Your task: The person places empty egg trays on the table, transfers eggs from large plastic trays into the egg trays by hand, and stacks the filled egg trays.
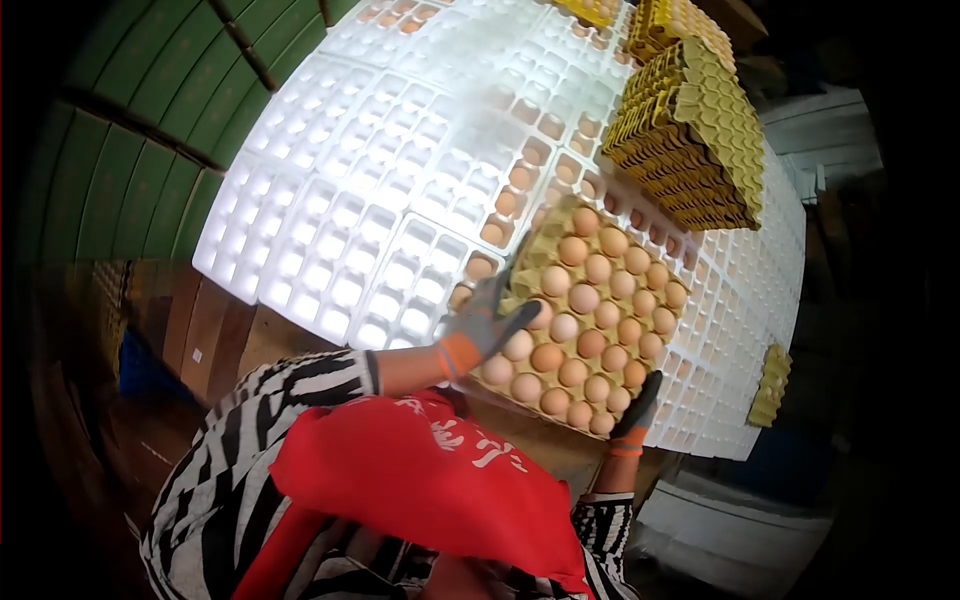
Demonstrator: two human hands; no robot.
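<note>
A yellow pulp egg tray full of brown eggs lies tilted in front of me, over the near edge of the white foam trays. My left hand, in a grey glove with an orange cuff, grips the tray's left side, its thumb over the edge beside an egg. At the lower right corner my right hand, gloved alike, holds the tray's edge, its fingers partly hidden. White foam egg trays with square hollows cover the table. A line of their hollows holds eggs just beyond my left hand.
A tall stack of yellow egg trays stands on the foam trays at the back right, with more filled trays behind. Another yellow tray piece sits at the right edge. Green crates line the left; cardboard boxes stand near left.
</note>
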